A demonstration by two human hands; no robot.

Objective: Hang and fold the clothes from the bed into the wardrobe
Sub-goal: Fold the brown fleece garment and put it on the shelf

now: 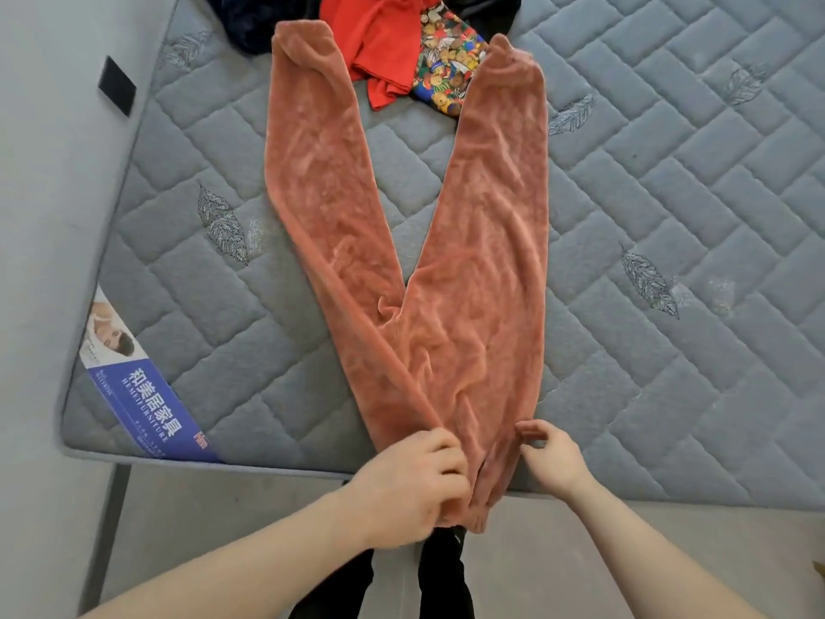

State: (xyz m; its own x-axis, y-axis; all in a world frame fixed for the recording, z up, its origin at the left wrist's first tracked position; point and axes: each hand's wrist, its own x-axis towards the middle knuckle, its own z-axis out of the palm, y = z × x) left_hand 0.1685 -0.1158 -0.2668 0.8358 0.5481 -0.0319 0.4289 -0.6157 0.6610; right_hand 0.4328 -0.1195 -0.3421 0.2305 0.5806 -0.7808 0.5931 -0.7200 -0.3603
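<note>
The pink trousers (428, 261) lie flat on the bed (669, 216), legs spread in a V toward the far side, waist at the near edge and hanging slightly over it. The left hand (415, 484) grips the waistband, fingers curled into the fleece at the left side of the waist. The right hand (551, 455) sits just right of the waist with fingers curled, touching the fabric's edge; whether it pinches the cloth I cannot tell.

Right of the trousers the quilted mattress is bare a long way out; left of them there is a narrower bare strip up to the bed's left edge, where a blue label (138, 386) sits at the near corner. Beyond the trouser cuffs lies a pile: a red garment (379, 42), a printed cloth (446, 73) and dark clothes (250, 20), the red and printed pieces lying between the two cuffs.
</note>
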